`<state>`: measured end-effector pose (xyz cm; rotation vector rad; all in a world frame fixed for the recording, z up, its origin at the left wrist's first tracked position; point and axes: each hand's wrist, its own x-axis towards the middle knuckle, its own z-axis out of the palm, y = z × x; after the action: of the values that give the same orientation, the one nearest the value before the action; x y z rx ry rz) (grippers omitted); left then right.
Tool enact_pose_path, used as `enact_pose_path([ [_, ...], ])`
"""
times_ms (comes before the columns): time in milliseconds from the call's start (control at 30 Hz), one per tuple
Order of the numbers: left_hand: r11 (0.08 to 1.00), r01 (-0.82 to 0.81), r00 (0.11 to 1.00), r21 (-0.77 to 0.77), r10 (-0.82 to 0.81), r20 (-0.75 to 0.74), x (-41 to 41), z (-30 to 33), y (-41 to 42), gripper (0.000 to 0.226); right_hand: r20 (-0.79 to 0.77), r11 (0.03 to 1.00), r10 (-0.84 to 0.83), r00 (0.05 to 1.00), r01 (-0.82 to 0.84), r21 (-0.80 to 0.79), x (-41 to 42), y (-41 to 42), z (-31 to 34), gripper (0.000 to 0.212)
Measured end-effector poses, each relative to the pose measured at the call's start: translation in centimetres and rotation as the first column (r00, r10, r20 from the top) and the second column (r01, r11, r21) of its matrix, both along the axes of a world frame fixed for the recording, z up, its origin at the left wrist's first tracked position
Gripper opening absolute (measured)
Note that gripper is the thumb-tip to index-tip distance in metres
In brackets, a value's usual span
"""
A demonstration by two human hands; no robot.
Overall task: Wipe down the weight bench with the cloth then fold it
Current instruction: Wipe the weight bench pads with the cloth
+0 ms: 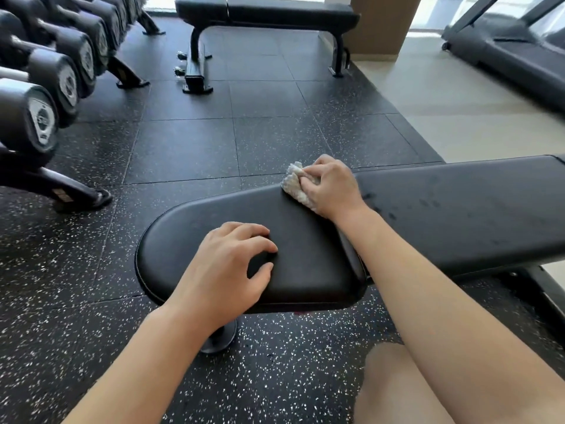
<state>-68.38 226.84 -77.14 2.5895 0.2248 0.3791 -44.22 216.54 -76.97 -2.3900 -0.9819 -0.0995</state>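
Note:
A black padded weight bench (458,209) runs from the centre to the right edge, with a rounded seat pad at its near left end. A small white bunched cloth (294,183) lies on the far edge of the bench, where seat pad and back pad meet. My right hand (331,186) grips the cloth, fingers curled over it, and presses it on the pad. On the seat pad rests my left hand (234,264), its fingers loosely bent, fingertips touching the padding, nothing in it.
A rack of black dumbbells (39,96) lines the left side. A second black bench (263,13) stands at the back. A treadmill (513,53) is at the upper right. My bare knee (394,390) shows at the bottom. Speckled rubber floor (183,148) lies between.

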Motion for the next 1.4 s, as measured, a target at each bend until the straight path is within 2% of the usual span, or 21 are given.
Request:
enact_pose_path([
  [100, 1.0, -0.025, 1.0, -0.014, 0.025, -0.006, 0.5, 0.2, -0.1, 0.022, -0.005, 1.0, 0.013, 1.0, -0.013, 0.026, -1.7, -1.9, -0.2, 0.017],
  [367, 0.998, -0.041, 0.999, -0.046, 0.04, -0.025, 1.0, 0.5, 0.1, 0.018, 0.078, 0.98, 0.168, 0.983, -0.175, 0.097, -13.2, -13.3, -1.6, 0.012],
  [533, 0.998, -0.046, 0.998, -0.047, 0.044, -0.043, 1.2, 0.6, 0.1, 0.019, 0.088, 0.992, 0.102, 0.991, -0.107, 0.064, -8.8, -8.9, -1.0, 0.013],
  [733, 0.999, -0.034, 0.999, -0.042, 0.033, -0.026, 1.2, 0.3, 0.0, 0.02, 0.082, 0.996, 0.038, 0.996, -0.032, -0.078, -2.0, -0.8, 0.0, 0.024],
  [867, 0.999, -0.022, 1.0, -0.045, 0.022, -0.012, 0.9, 0.1, 0.0, 0.02, 0.082, 0.994, 0.076, 0.994, -0.068, -0.091, -4.9, -2.8, 0.1, 0.023],
  [1000, 0.998, -0.004, 1.0, -0.057, 0.004, 0.001, 0.5, 0.0, 0.5, 0.021, 0.058, 0.982, 0.188, 0.98, -0.189, 0.005, -12.1, -9.0, -0.3, 0.014],
  [1100, 0.997, 0.001, 1.0, -0.071, -0.001, 0.004, 0.2, -0.1, 1.1, 0.02, 0.071, 0.972, 0.23, 0.971, -0.232, 0.025, -14.0, -11.2, -0.8, 0.011],
  [1200, 0.997, -0.006, 1.0, -0.075, 0.006, 0.002, -0.3, -0.1, 1.7, 0.02, 0.086, 0.977, 0.213, 0.973, -0.214, 0.0, -11.8, -9.5, -0.7, 0.014],
  [1400, 0.997, -0.068, 0.998, -0.035, 0.068, -0.01, -2.4, 0.2, 4.0, 0.019, 0.042, 0.995, 0.095, 0.995, -0.094, -0.03, -5.1, 0.0, 0.2, 0.019],
])
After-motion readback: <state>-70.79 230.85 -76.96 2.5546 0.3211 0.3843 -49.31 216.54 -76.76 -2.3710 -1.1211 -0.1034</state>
